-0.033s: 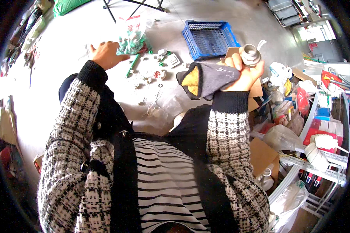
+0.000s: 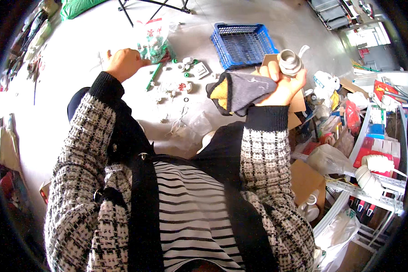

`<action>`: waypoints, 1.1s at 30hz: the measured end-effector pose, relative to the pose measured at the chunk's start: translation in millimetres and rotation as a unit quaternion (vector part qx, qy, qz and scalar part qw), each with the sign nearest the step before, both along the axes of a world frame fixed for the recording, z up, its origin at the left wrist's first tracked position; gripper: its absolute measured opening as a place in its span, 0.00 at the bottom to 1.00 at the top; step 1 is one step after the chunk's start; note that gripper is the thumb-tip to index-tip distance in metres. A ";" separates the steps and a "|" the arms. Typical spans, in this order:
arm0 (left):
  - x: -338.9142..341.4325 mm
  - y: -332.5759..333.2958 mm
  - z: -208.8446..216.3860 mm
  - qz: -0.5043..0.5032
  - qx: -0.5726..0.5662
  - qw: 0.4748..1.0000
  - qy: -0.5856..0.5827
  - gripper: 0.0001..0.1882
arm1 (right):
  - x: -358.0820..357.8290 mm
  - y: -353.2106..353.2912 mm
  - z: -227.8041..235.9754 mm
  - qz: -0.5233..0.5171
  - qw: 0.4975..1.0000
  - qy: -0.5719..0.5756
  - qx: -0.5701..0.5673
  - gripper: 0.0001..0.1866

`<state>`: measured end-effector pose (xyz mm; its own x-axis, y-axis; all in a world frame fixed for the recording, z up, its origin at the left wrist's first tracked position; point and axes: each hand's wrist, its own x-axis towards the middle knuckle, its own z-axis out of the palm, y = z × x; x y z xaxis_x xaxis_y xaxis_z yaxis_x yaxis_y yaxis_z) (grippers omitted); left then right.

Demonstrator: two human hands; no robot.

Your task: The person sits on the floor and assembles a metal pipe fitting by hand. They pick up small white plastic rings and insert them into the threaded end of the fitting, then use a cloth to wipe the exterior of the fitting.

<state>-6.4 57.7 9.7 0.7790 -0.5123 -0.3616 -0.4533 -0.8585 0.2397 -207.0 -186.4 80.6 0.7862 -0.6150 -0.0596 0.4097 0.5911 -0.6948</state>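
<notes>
My right hand (image 2: 281, 88) is palm up at the right, its fingers bent around a pale, ringed, round plastic fitting (image 2: 289, 62) with a white strip sticking out at its top. Against the same hand's inner side hangs a soft knitted piece (image 2: 254, 87), grey with black edging and a yellow patch; its exact kind is unclear. My left hand (image 2: 123, 64) hovers at the left with its back toward me. Its thumb and one outer finger stick out apart and the other fingers bend down, partly hidden. I see nothing in it. Nearest to it lies a clear plastic bag (image 2: 154, 43) of green pieces.
On the floor are small white and green fittings (image 2: 181, 67), a green stick (image 2: 153, 77), a white square plate (image 2: 201, 70) and crumpled clear plastic (image 2: 197, 127). A blue crate (image 2: 220, 47) stands beyond. Cluttered shelving (image 2: 376, 181) and a cardboard box (image 2: 306, 181) crowd the right.
My left hand has turned slightly, its thumb shifting up a little toward the bag. The right hand, with the fitting and knitted piece, has barely shifted left.
</notes>
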 end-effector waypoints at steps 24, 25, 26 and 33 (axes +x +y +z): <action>-90.0 -25.3 13.7 0.069 -0.495 0.723 0.476 0.22 | -5.4 22.8 -0.5 0.117 0.991 -0.062 -0.003 0.27; -103.9 -22.1 16.3 0.006 -0.487 0.725 0.486 0.25 | -4.1 22.2 -2.4 0.142 0.985 -0.089 0.033 0.27; -114.4 -20.3 24.6 -0.055 -0.482 0.729 0.482 0.29 | -2.9 18.9 -8.5 0.155 0.983 -0.091 0.041 0.29; -142.5 -38.9 35.6 -0.040 -0.485 0.708 0.512 0.17 | -4.0 18.4 -10.6 0.181 0.972 -0.139 -0.051 0.38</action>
